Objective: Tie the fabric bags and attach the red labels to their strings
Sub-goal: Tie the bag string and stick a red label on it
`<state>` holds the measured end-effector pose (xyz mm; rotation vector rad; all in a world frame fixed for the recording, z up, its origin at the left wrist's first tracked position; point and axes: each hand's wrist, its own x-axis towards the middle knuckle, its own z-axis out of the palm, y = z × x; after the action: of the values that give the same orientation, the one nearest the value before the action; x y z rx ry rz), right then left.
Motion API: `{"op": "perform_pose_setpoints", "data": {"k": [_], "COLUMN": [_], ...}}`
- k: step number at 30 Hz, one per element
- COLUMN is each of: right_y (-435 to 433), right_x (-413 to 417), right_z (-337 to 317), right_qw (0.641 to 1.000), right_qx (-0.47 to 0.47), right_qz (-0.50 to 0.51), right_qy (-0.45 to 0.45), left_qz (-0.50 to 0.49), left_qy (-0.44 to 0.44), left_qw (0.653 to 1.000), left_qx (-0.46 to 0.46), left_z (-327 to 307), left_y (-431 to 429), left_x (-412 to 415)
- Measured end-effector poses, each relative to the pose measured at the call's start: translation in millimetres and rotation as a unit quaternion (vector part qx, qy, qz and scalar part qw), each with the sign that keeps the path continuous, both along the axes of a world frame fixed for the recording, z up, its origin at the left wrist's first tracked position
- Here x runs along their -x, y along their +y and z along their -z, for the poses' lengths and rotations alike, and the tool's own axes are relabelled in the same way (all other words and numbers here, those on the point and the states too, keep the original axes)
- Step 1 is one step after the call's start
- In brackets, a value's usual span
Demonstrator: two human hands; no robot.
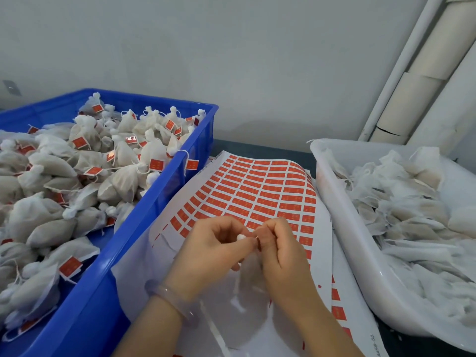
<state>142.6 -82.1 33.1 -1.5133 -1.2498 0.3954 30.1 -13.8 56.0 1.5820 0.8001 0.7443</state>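
My left hand (pixel 211 247) and my right hand (pixel 280 251) meet over a sheet of red labels (pixel 257 194). Between them hangs a small white fabric bag (pixel 251 273), mostly hidden by my fingers. The left fingers pinch its gathered white top (pixel 240 237). My right fingertips pinch close against that top, on the bag's string or a label; which one is too small to tell. The label sheet curves up toward the wall, with its lower left rows peeled away.
A blue crate (pixel 164 199) on the left holds many tied bags with red labels. A white tub (pixel 342 210) on the right holds untied, unlabelled bags. More label sheets (pixel 360 318) lie under the top one. A bangle sits on my left wrist. Wall behind.
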Motion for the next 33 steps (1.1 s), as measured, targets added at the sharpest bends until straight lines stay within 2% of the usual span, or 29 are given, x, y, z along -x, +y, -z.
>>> {"op": "perform_pose_setpoints", "data": {"k": [3, 5, 9, 12, 16, 20, 26, 28, 30, 33], "right_y": [1, 3, 3, 4, 4, 2, 2, 2, 1, -3], "right_x": [4, 7, 10, 9, 6, 4, 7, 5, 4, -6], "right_z": [-3, -5, -12, -15, -17, -18, -16, -15, -17, -21], "right_qw": [0.997, 0.984, 0.912, 0.870, 0.856, 0.832, 0.841, 0.864, 0.909, 0.953], "right_qx": [-0.022, -0.001, 0.054, 0.027, 0.019, 0.014, 0.004, 0.005, 0.024, 0.074], "right_qz": [0.046, 0.059, 0.023, -0.007, -0.012, -0.022, -0.021, -0.022, -0.023, 0.003], "right_qy": [0.058, 0.167, 0.405, 0.492, 0.516, 0.553, 0.541, 0.504, 0.414, 0.295], "left_qz": [-0.007, 0.003, 0.003, 0.017, 0.022, 0.022, 0.018, 0.008, -0.010, -0.051], "left_qy": [0.021, 0.037, 0.053, 0.062, 0.072, 0.049, 0.063, 0.050, 0.034, 0.011], "left_qw": [1.000, 0.999, 0.994, 0.990, 0.985, 0.992, 0.993, 0.995, 0.997, 0.999], "left_qx": [-0.014, -0.039, -0.098, -0.126, -0.155, -0.110, -0.094, -0.088, -0.064, -0.002], "left_z": [1, 2, 4, 2, 3, 4, 4, 4, 4, 4], "left_y": [1, 0, -2, -6, -7, -6, -7, -7, -5, -3], "left_x": [0, 1, 4, 3, 3, 1, -1, -1, 0, 0]}}
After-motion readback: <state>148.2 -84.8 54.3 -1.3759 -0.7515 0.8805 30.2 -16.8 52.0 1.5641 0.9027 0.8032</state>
